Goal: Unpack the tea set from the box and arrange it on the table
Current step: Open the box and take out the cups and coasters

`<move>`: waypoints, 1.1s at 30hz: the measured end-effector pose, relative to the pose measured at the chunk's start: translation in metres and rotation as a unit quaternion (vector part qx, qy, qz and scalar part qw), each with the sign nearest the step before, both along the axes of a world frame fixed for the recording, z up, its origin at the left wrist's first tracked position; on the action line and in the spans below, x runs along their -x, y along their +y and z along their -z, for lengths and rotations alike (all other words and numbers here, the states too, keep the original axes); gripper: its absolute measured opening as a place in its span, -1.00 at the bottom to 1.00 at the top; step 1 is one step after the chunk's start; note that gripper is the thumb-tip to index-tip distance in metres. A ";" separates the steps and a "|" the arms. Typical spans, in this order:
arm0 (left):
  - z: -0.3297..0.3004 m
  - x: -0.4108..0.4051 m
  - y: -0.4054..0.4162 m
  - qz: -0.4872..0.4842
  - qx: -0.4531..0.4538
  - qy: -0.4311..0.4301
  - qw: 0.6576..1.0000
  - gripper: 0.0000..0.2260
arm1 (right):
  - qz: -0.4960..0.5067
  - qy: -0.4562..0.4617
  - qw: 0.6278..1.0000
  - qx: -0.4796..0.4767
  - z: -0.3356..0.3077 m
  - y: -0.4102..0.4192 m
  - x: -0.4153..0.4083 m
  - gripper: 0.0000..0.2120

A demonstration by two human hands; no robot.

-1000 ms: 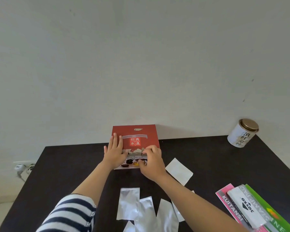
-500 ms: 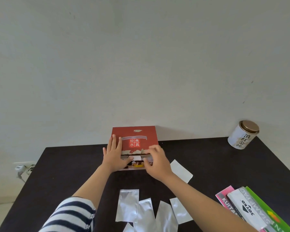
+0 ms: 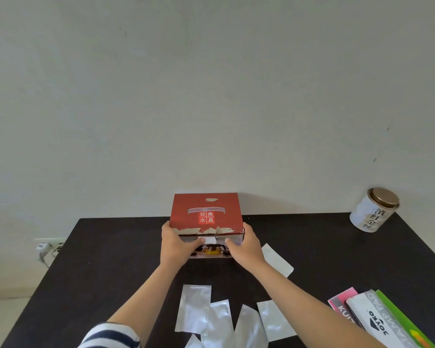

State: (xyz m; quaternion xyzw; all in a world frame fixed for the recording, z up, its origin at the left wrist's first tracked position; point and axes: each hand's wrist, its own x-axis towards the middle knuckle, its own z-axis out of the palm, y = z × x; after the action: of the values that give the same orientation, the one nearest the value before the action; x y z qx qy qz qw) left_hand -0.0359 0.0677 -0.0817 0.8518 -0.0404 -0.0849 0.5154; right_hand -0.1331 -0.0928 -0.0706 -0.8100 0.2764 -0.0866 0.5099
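A red tea set box (image 3: pixel 206 213) with white Chinese characters on its lid stands at the far middle of the dark table (image 3: pixel 111 267), against the wall. My left hand (image 3: pixel 175 244) grips its front left corner and my right hand (image 3: pixel 244 246) grips its front right corner, thumbs across the front face. The lid is shut, and the box's contents are hidden. The front face shows a picture of a tea set between my hands.
Several silver foil pouches (image 3: pixel 194 307) lie near the front edge, and a white one (image 3: pixel 276 259) lies right of the box. A round tea tin (image 3: pixel 373 209) stands at the far right. A stack of booklets and a stamp pad box (image 3: pixel 372 320) sits front right. A wall socket (image 3: pixel 48 246) is left.
My hands have left the lid's top and front edge and now hold the box by its two front corners. The box looks turned more upright towards me.
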 end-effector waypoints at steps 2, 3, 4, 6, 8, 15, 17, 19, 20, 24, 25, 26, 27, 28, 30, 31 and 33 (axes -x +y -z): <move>-0.001 0.009 0.005 0.000 0.006 -0.001 1.000 -0.08 | -0.015 -0.008 1.000 0.005 0.005 0.002 0.008 -0.50; -0.002 0.014 0.009 0.000 0.007 -0.003 1.000 -0.07 | -0.023 -0.013 1.000 0.007 0.008 0.003 0.012 -0.49; -0.002 0.020 0.013 0.003 0.006 -0.003 1.000 -0.06 | -0.031 -0.017 0.999 0.010 0.009 0.006 0.019 -0.50; -0.002 0.031 0.020 0.008 0.003 -0.007 1.000 -0.06 | -0.040 -0.019 0.999 0.011 0.014 0.009 0.030 -0.50; -0.004 0.044 0.028 0.005 0.001 -0.005 1.000 -0.06 | -0.052 -0.019 0.998 0.003 0.017 0.015 0.041 -0.46; -0.018 0.073 0.041 -0.004 0.009 -0.025 1.000 -0.17 | -0.053 -0.038 0.998 0.003 0.016 0.028 0.066 -0.50; -0.026 0.073 0.042 -0.010 0.010 -0.049 0.999 -0.18 | -0.039 -0.061 0.997 0.014 0.012 0.028 0.065 -0.47; -0.037 0.068 0.040 -0.016 0.033 -0.064 0.997 -0.16 | -0.026 -0.090 0.995 0.030 0.002 0.027 0.058 -0.47; -0.042 0.064 0.039 -0.022 0.051 -0.068 0.996 -0.18 | -0.018 -0.101 0.994 0.032 -0.004 0.025 0.053 -0.44; -0.060 0.043 0.030 -0.037 0.116 -0.104 0.987 -0.34 | -0.019 -0.150 0.988 0.035 -0.028 0.013 0.026 -0.45; -0.064 0.038 0.028 -0.030 0.123 -0.115 0.985 -0.36 | -0.021 -0.157 0.987 0.040 -0.033 0.011 0.019 -0.40; -0.068 0.033 0.025 -0.018 0.129 -0.122 0.984 -0.37 | -0.021 -0.158 0.986 0.045 -0.037 0.008 0.011 -0.36; -0.072 0.027 0.022 -0.003 0.133 -0.129 0.983 -0.38 | -0.023 -0.162 0.985 0.049 -0.040 0.004 0.004 -0.33; -0.074 0.021 0.020 0.018 0.131 -0.135 0.982 -0.40 | -0.027 -0.165 0.984 0.059 -0.043 0.001 -0.004 -0.32; -0.074 0.008 0.016 0.061 0.104 -0.141 0.983 -0.43 | -0.038 -0.158 0.983 0.090 -0.041 -0.006 -0.019 -0.31; -0.070 -0.001 0.015 0.084 0.084 -0.139 0.983 -0.42 | -0.049 -0.141 0.983 0.105 -0.037 -0.011 -0.026 -0.30; -0.058 -0.017 0.013 0.121 0.034 -0.117 0.985 -0.33 | -0.070 -0.079 0.984 0.145 -0.026 -0.019 -0.038 -0.23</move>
State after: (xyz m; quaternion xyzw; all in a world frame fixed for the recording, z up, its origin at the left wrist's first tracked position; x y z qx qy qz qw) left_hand -0.0193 0.0811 -0.0232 0.8267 -0.2058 -0.0447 0.5217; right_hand -0.0954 -0.1120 -0.0450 -0.8834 0.1621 -0.1539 0.4119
